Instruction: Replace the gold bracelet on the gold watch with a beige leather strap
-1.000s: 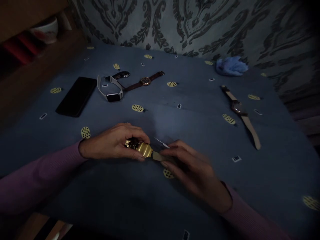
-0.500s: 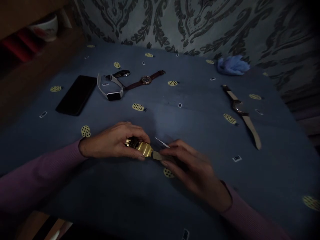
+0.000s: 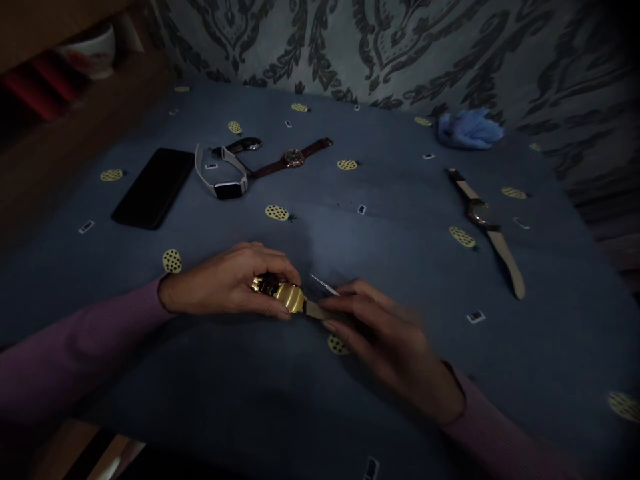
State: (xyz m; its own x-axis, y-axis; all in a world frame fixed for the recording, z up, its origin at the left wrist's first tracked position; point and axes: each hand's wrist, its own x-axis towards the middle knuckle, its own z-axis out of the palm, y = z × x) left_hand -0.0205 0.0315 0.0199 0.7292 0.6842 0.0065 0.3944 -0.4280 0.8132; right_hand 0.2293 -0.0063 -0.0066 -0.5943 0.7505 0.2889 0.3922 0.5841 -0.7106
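Note:
A gold-coloured wristwatch (image 3: 290, 297) lies between my hands, its shiny back turned up. My left hand (image 3: 235, 280) grips the case and the clasp end, thumb below and fingers above. On the other side, my right hand (image 3: 385, 333) pinches the watch's strap (image 3: 316, 311) between thumb and fingers. A thin pointed metal tool (image 3: 324, 285) also sticks out from the right hand's fingers, its tip toward the upper left and apart from the watch. The rest of that tool is hidden in the hand, so its kind cannot be made out.
At left on the blue patterned tablecloth (image 3: 225, 373) lie a black phone (image 3: 154, 188), a white-banded smartwatch (image 3: 229, 191), a dark watch (image 3: 245, 145) and a brown-strapped watch (image 3: 293, 158). Another watch (image 3: 481, 213) lies at right, near a crumpled blue cloth (image 3: 469, 129). A bowl (image 3: 93, 55) sits on the shelf.
Both hands keep their hold on the watch and have hardly moved. The view has shifted very slightly; the objects on the table stay where they were.

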